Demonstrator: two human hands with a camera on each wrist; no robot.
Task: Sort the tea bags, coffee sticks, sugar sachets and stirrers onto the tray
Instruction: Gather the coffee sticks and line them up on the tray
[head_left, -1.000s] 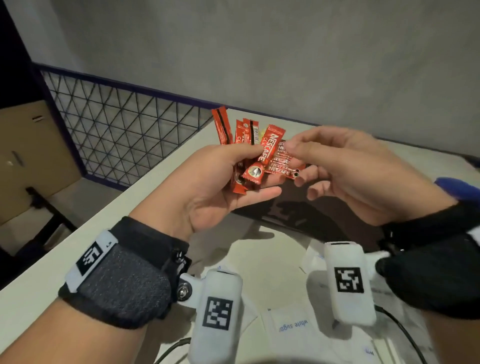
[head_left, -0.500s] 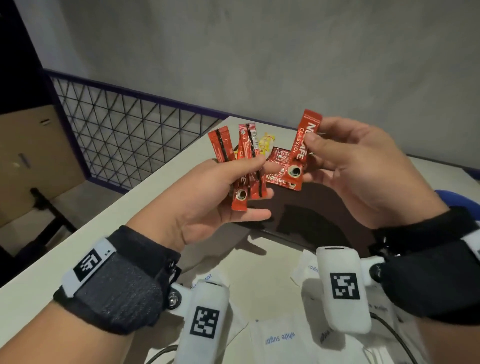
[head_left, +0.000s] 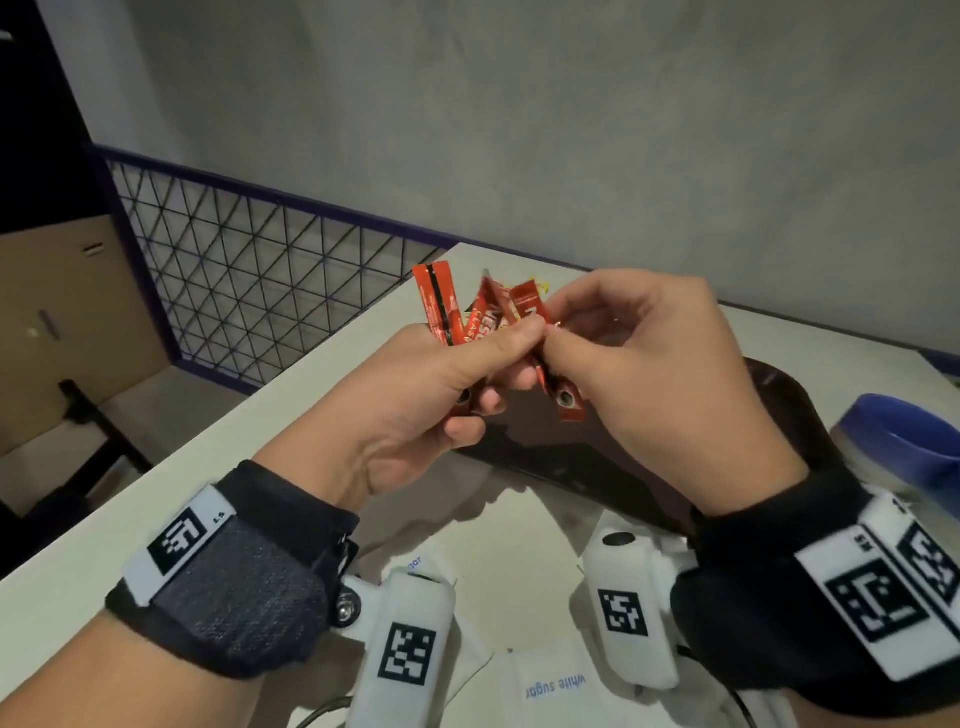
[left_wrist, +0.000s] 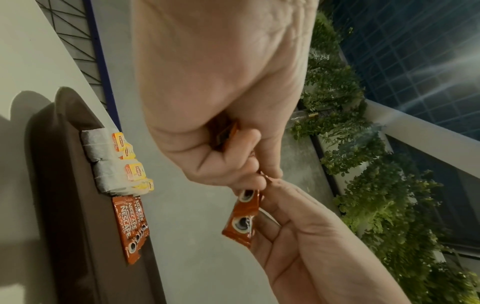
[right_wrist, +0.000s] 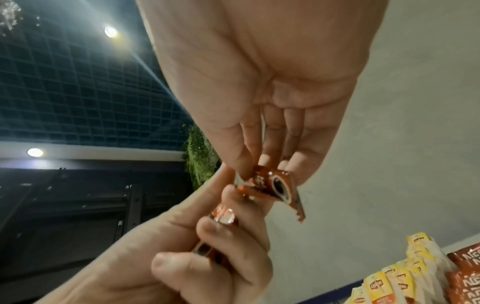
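My left hand (head_left: 506, 366) grips a fanned bundle of red coffee sticks (head_left: 441, 312) above the dark brown tray (head_left: 613, 457). My right hand (head_left: 566, 358) touches the left thumb and pinches a coffee stick (head_left: 563, 402) that hangs down beside the bundle. The same stick (left_wrist: 241, 222) shows in the left wrist view, and the stick (right_wrist: 278, 189) again in the right wrist view. On the tray lie a row of tea bags (left_wrist: 114, 162) and several coffee sticks (left_wrist: 130, 222) side by side. White sugar sachets (head_left: 550, 686) lie on the table under my wrists.
The white table (head_left: 156, 493) runs along a wire-mesh fence (head_left: 260, 280) on the left, with a grey wall behind. A blue cup (head_left: 904, 441) stands at the tray's right edge.
My right hand, which held one stick upright apart from the bundle, has come in against the left hand. Its stick now hangs low beside the bundle.
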